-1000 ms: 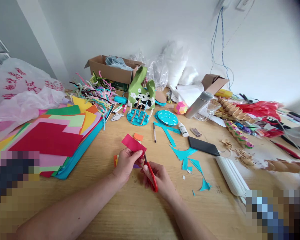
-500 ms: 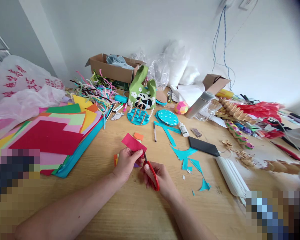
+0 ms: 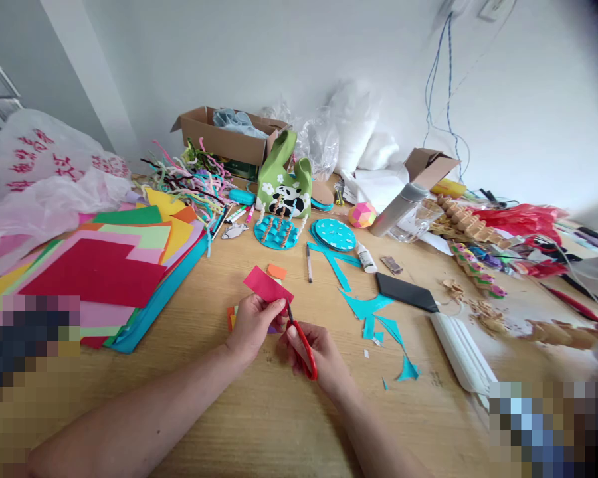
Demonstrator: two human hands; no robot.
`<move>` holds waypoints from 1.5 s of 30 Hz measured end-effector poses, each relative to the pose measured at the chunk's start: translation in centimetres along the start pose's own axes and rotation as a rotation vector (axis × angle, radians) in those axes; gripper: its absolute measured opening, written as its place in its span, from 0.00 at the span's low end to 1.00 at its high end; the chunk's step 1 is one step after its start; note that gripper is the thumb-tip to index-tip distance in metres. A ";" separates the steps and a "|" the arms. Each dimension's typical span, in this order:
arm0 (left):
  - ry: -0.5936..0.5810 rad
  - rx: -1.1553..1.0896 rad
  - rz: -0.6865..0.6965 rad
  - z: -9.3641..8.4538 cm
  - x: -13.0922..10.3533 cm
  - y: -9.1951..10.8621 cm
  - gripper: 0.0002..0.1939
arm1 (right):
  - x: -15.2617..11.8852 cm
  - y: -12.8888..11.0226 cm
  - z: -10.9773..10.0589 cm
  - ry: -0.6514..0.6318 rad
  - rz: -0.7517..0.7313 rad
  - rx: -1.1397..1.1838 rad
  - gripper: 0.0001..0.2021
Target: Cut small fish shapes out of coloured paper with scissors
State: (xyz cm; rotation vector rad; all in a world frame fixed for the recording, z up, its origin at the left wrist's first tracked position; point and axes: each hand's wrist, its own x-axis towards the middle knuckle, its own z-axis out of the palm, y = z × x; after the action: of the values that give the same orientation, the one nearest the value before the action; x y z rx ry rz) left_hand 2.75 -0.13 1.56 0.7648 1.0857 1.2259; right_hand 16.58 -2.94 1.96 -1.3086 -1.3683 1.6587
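Observation:
My left hand (image 3: 253, 323) pinches a red piece of felt or paper (image 3: 266, 284) by its near edge, thumb on top. In my right hand (image 3: 313, 352) is a pair of scissors (image 3: 307, 354) with red handles. Their dark blades point away from me and meet the right end of the red piece; how far the blades are apart is too small to tell. Partly hidden beneath my left hand lie small coloured pieces, among them orange and purple. Just beyond the red piece rests a small orange rectangle (image 3: 277, 271).
Coloured sheets (image 3: 94, 272) are stacked at the left. Blue scraps (image 3: 366, 304), a pen (image 3: 309, 263), a glue bottle (image 3: 365, 257) and a black-and-white tool (image 3: 406, 291) lie to the right. Farther back stand a green panda bag (image 3: 284, 182), blue discs (image 3: 334, 235) and a grey bottle (image 3: 400, 209).
Almost nothing differs. The whole view shifts very slightly, while both hands, the scissors and the red piece keep nearly the same position.

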 end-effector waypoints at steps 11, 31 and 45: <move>-0.011 -0.001 0.004 -0.2 0.2 -0.4 0.11 | 0.0 0.2 0.1 0.015 -0.003 0.005 0.28; -0.009 -0.014 -0.007 0.0 0.0 0.0 0.10 | -0.1 -0.1 0.2 0.027 0.014 -0.010 0.29; -0.007 -0.013 -0.021 0.0 0.0 0.0 0.10 | -0.1 0.1 0.2 0.037 0.018 -0.040 0.28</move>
State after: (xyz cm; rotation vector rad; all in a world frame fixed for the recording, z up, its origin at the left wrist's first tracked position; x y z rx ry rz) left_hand 2.74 -0.10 1.59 0.7447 1.0768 1.2106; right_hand 16.41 -3.14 1.85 -1.3715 -1.3788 1.6185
